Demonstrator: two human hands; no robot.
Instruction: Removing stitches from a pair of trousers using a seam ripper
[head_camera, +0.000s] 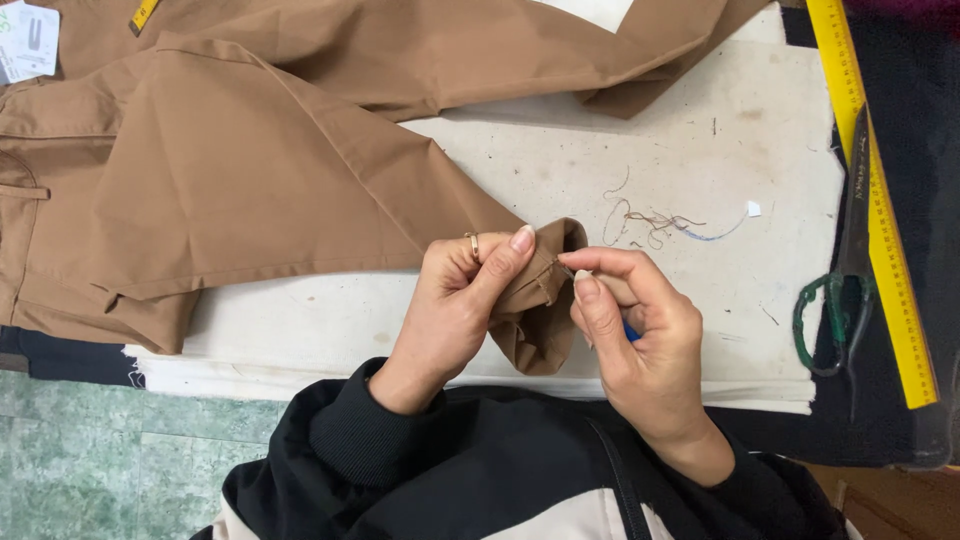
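Note:
Brown trousers (250, 170) lie spread over a white padded table (700, 130). My left hand (455, 300), with a ring on one finger, pinches the folded hem of one trouser leg (540, 320) near the table's front edge. My right hand (640, 335) is closed right beside the hem, thumb and forefinger pinched at the cloth's edge, with a small blue-handled tool (632, 332) mostly hidden in the palm. Its working end cannot be made out.
Loose cut threads (655, 222) lie on the table just beyond my hands. A yellow ruler (880, 220) runs along the right edge, with green-handled scissors (830, 320) beside it on dark cloth. A paper tag (28, 40) sits top left. Green floor shows bottom left.

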